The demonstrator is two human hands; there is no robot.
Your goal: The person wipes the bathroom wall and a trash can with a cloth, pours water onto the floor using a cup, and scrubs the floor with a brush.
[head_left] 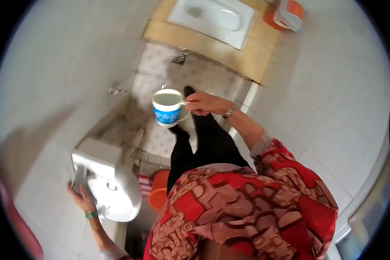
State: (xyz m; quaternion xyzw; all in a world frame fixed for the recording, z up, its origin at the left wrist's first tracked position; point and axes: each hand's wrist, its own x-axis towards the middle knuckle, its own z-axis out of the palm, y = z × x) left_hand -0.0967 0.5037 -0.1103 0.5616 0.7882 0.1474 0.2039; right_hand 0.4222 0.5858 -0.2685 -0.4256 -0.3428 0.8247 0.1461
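Note:
My right hand [206, 104] grips the handle of a white plastic mug [167, 115] with a blue flowered band. The mug hangs nearly upright above the tiled floor, its inside pale; whether it holds water I cannot tell. At the left, my left hand [81, 200], with a green band at the wrist, has its fingers around the near end of a grey oblong thing [79, 177] at the edge of the white washbasin [132, 197]. What kind of thing this is does not show clearly.
Ahead, a white squat toilet [208, 17] is set in a raised tan step [182, 39]. A floor drain [180, 57] lies before it. An orange and white bin [286, 15] stands at the far right. A wall tap [118, 90] juts out at left. An orange bucket [158, 190] sits beside the basin.

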